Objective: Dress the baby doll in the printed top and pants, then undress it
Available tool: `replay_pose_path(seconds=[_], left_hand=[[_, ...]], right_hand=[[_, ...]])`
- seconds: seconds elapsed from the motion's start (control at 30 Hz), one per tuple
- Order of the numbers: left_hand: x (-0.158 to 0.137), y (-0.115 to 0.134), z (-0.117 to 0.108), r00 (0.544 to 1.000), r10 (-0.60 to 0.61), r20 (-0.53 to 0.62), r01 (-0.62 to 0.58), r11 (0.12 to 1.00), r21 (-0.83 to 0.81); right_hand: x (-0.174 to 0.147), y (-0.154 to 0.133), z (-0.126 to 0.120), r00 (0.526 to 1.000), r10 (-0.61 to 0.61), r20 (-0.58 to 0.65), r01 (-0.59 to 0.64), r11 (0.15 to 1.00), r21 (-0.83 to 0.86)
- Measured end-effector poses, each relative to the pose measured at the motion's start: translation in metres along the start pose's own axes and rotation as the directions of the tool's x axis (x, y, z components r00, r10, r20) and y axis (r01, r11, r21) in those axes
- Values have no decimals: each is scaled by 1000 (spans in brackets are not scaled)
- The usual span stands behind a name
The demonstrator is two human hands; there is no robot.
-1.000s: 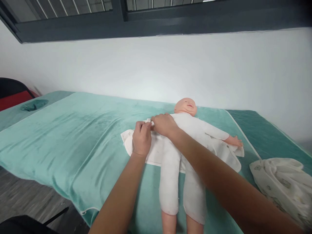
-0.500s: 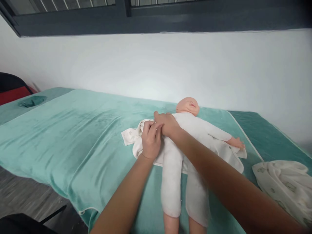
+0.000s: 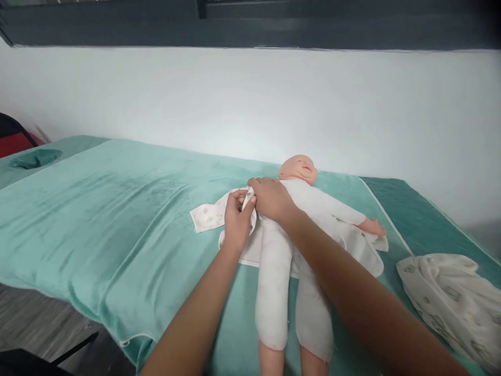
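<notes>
A baby doll in a white body covering lies on its back, its head towards the wall. Under and beside it is spread a white printed baby shirt, one sleeve stretching out to the left. My left hand pinches bunched fabric of this shirt between thumb and fingers. My right hand curls over the doll's upper body on the left side, fingertips against the bunched cloth. The doll's arm on that side is hidden, and what the right fingers grip is covered. The other arm stretches out to the right over the shirt.
A teal sheet covers the padded bed, with a hole at its far left. Another white printed cloth lies crumpled at the right. Behind the bed stands a white wall; a red and black object is at the left edge.
My left hand has turned and opened its grasp somewhat, now pinching a raised fold of the shirt. The sleeve lies straighter to the left. My right hand stays nearly in place; the view has shifted slightly.
</notes>
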State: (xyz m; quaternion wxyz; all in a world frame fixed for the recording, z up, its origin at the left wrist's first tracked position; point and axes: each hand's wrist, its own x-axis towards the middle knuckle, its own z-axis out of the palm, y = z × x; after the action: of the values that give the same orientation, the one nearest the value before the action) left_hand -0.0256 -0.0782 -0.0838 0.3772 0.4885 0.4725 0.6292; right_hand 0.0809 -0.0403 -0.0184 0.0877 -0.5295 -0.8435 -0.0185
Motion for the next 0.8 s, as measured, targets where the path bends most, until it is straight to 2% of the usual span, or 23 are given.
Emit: replay_pose_path(seconds=[0.1,0.17,0.23,0.3,0.37,0.43,0.5,0.57,0.7,0.8], left_hand=[[4,-8,-1,999,-50,3,50,997,61],[5,-8,0,996,-87,12,86,991,102],[6,-7,1,993,-119,13,117,986,119],[8,-5,3,991,-136,4,134,982,134],[10,-5,4,990,-139,-3,138,979,148],[13,-6,5,990,-144,5,142,976,165],[16,-7,6,989,-145,33,137,975,178],[19,-7,7,989,-128,75,112,977,182],[26,0,15,986,-112,123,94,985,143],[31,10,24,982,-147,122,141,988,60]], right_hand=[[-20,17,-4,981,122,-149,-96,981,170],[-37,36,-3,942,226,-249,-146,942,302],[-57,59,1,881,337,-331,-188,893,410],[-77,82,7,795,473,-380,-244,823,514],[-96,101,13,708,602,-368,-342,749,567],[-112,113,17,657,688,-308,-471,694,544],[-121,118,19,649,727,-223,-572,660,487],[-126,117,20,653,742,-151,-609,633,478],[-123,109,20,677,730,-97,-516,565,644],[-117,106,21,703,712,-9,-392,397,830]])
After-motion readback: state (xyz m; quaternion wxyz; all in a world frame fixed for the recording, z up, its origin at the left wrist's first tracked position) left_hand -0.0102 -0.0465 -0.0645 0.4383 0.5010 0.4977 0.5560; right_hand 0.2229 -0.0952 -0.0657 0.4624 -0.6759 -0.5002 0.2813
